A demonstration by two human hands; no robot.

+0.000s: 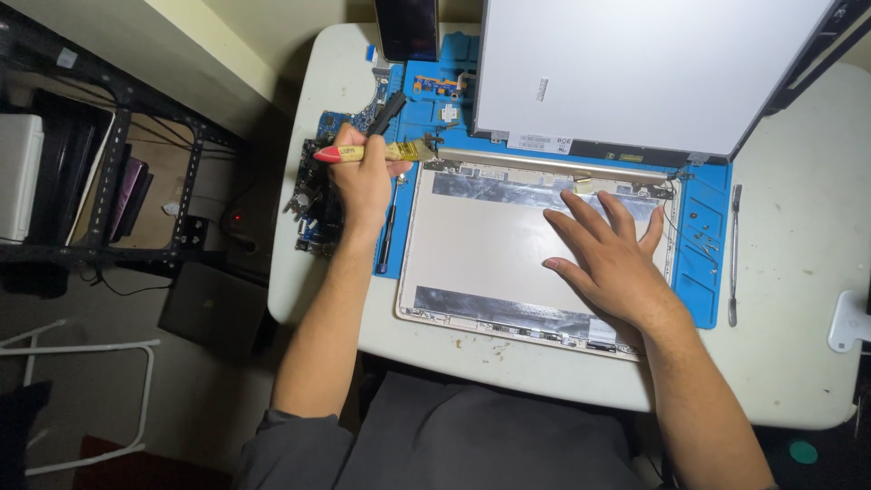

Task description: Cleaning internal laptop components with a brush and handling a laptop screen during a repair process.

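My left hand (363, 177) is clenched around a small paintbrush with a pale wooden handle, a red tip and tan bristles (376, 152); it lies level across my fist, red end toward nine o'clock, bristles toward three o'clock, just at the top left corner of the open cream-coloured laptop lid shell (494, 245). My right hand (612, 259) is released and flat, fingers spread, pressing on the shell's inner face toward its three o'clock side, fingertips just short of the hinge edge. The shell acts as a shallow tray: strips of silvery foil run along its twelve and six o'clock sides, and a thin cable trails at its upper right corner. It lies on a blue silicone repair mat with moulded compartments (703, 272); the pockets at twelve o'clock hold small circuit pieces, and the strip at three o'clock holds a few loose screws (703, 238). The detached grey display panel (626, 68) leans up from the hinge at twelve o'clock, closing off that side. A black screwdriver (388, 231) lies along the mat's nine o'clock edge, and beyond it a blue circuit board (318, 195) overhangs the white table (789, 363). A slim metal pry tool (733, 254) lies at three o'clock off the mat, with bare tabletop beyond. The table's six o'clock edge sits close to the shell.
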